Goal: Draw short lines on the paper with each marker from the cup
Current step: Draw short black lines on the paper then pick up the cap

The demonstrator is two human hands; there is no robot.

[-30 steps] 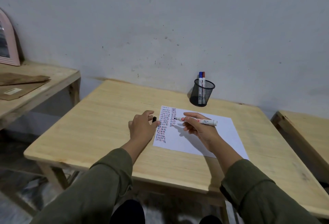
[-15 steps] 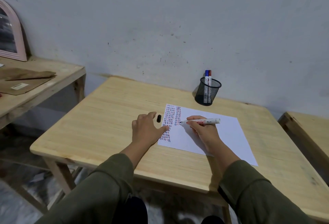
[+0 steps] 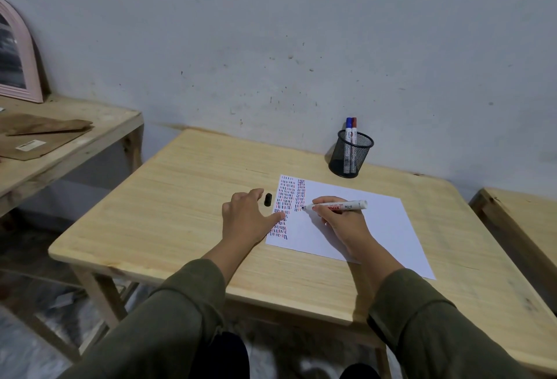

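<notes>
Marker (image 3: pixel 337 206) sat pinched in my right hand (image 3: pixel 340 222), tip at the second column's foot on the paper (image 3: pixel 355 228); left hand (image 3: pixel 247 219), flat and empty, pinned its nine-o'clock edge. Next, I judged, another short stroke below.

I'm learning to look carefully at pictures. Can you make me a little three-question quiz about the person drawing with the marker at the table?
1. True or false: the mesh cup holds two capped markers, one blue and one red.
2. Which hand holds the marker to the paper? A) left hand B) right hand C) both
3. Fill in: the black cap lies on the ____, beside the paper's left edge.

Key
1. True.
2. B: the right hand grips it; the left hand lies flat, fingertips on the paper's edge.
3. Table.
</notes>
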